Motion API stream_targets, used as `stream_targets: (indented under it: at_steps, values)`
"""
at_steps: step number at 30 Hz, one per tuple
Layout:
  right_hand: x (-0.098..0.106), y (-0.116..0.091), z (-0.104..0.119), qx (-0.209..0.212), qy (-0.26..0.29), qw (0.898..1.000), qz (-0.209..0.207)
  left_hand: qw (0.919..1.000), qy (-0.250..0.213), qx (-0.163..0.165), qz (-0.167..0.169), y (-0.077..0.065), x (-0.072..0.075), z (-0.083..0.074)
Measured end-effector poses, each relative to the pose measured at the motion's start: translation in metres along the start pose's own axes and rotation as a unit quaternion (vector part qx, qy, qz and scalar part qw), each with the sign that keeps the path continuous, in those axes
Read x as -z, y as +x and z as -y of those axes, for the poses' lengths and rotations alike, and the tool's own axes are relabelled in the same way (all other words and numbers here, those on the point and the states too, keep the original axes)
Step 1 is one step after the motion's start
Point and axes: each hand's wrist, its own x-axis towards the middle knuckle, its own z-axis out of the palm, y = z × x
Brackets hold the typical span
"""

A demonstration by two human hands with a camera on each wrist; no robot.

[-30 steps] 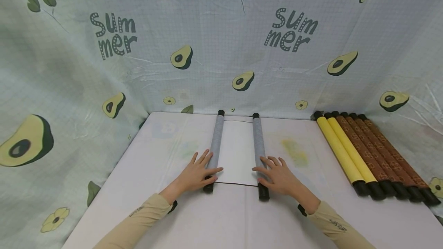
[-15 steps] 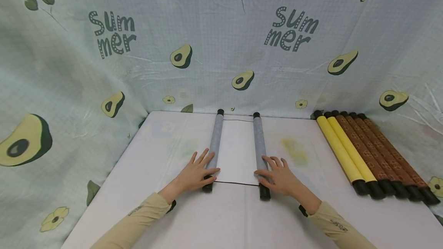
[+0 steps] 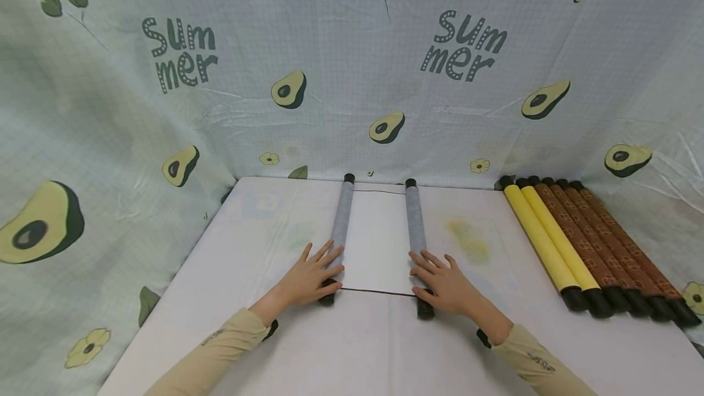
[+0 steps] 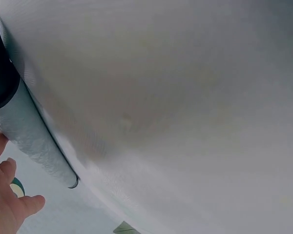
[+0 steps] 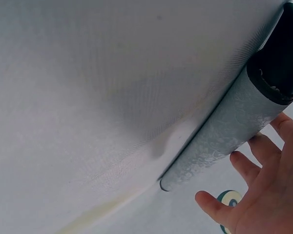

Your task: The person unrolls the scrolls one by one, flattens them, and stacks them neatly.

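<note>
A grey scroll with black end knobs lies partly unrolled on the table, white paper [image 3: 378,243] showing between its two rolls. My left hand [image 3: 308,278], fingers spread and fairly straight, rests on the near part of the left roll [image 3: 342,212]. On the right roll [image 3: 415,216], my right hand [image 3: 444,284] lies the same way, fingers spread over its near part. The left wrist view has the left roll [image 4: 39,141] and fingers of the left hand [image 4: 7,204] at its left edge. Patterned grey covering shows on the right roll [image 5: 219,131] in the right wrist view.
At the right side of the table [image 3: 275,347] several rolled scrolls lie side by side: yellow ones [image 3: 541,234] and brown patterned ones [image 3: 583,237], all with black ends. A printed cloth [image 3: 341,47] with avocados hangs behind and along the sides.
The two rolls have moved slightly apart, the left one leftward and the right one rightward. More white paper shows between them. Both hands have shifted outward with the rolls.
</note>
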Motion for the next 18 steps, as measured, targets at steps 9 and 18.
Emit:
stream_targets:
  at_steps: [9, 18]
  values:
    - [0.0041, -0.0040, 0.0005, -0.023, 0.007, 1.000, 0.019, 0.9999, -0.005, 0.011, 0.005, -0.0026, 0.0024, 0.0001]
    - [0.0045, -0.0092, -0.0023, -0.018, -0.006, 1.000, 0.008, 0.9996, -0.019, 0.020, 0.005, -0.0091, 0.0007, 0.0026]
